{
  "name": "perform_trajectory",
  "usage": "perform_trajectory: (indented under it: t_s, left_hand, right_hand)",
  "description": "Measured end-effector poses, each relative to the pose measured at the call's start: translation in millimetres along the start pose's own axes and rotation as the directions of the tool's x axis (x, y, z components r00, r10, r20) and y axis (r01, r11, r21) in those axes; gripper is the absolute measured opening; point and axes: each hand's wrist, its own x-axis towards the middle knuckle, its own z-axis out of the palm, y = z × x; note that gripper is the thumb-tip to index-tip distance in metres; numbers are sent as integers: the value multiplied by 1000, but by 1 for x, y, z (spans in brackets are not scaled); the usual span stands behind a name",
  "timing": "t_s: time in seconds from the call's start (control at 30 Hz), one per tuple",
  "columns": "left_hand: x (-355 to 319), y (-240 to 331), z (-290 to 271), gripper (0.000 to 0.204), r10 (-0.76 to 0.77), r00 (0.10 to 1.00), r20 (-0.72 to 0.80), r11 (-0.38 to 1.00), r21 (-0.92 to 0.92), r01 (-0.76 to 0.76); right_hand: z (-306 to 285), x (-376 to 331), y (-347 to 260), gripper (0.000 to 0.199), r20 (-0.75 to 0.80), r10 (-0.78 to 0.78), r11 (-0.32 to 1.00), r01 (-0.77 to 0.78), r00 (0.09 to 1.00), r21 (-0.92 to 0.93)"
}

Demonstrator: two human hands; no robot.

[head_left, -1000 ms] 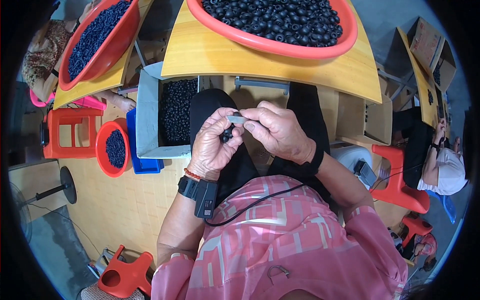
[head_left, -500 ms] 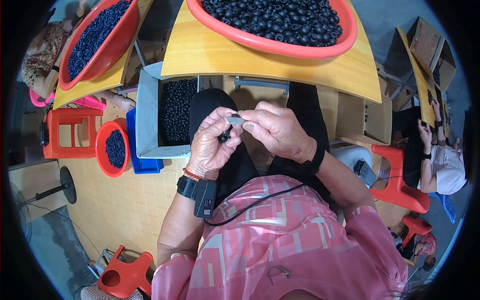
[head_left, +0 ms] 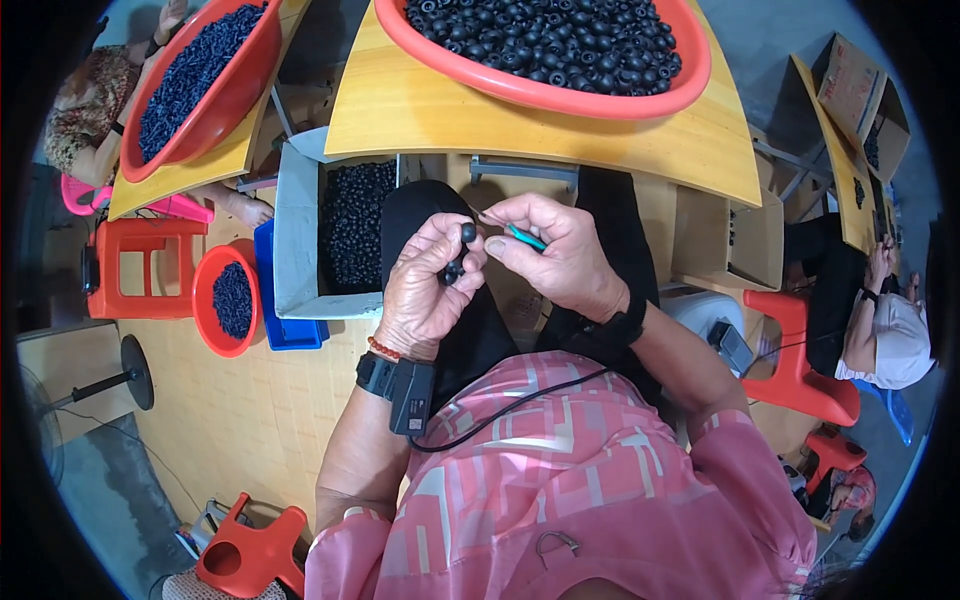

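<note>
Fingers (head_left: 525, 210) closed in on both sides: left hand (head_left: 425, 275) pinching, right hand (head_left: 562, 252) gripping. Remotely I log, from the hands: yellow table (head_left: 520, 140), 12 o'clock; red basin (head_left: 600, 108) of black beads (head_left: 550, 45) on it; grey box (head_left: 297, 250), 9 o'clock; green-handled tool (head_left: 525, 238), right grip; round black bead (head_left: 468, 232), left fingertips, 1 o'clock off palm.

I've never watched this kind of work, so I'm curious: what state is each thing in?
Left hand: closed, pinching.
Small round black part: held in the left hand.
Right hand: closed, gripping.
Slim green-handled tool: held in the right hand.
Large round red plastic basin: heaped with round black parts.
Grey cardboard box: open, holding small black parts.
Small round red plastic bowl: holding slender dark parts.
Brown cardboard box, right of the legs: open.
</note>
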Motion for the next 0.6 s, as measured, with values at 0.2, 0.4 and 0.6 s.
perform_trajectory:
  t_s: [0.2, 0.4, 0.6]
  left_hand:
    - [-1, -2, -1, 10, -2, 995, -102, 1000, 24, 5]
    - [0, -3, -2, 8, 23, 989, -144, 999, 31, -18]
    - [2, 0, -1, 10, 11, 999, -52, 999, -35, -13]
  right_hand:
    - [0, 7, 9, 17, 78, -252, 930, 263, 965, -258]
    - [0, 4, -4, 15, 234, -291, 774, 372, 928, -513]
    - [-4, -3, 2, 16, -37, 77, 975, -83, 996, -208]
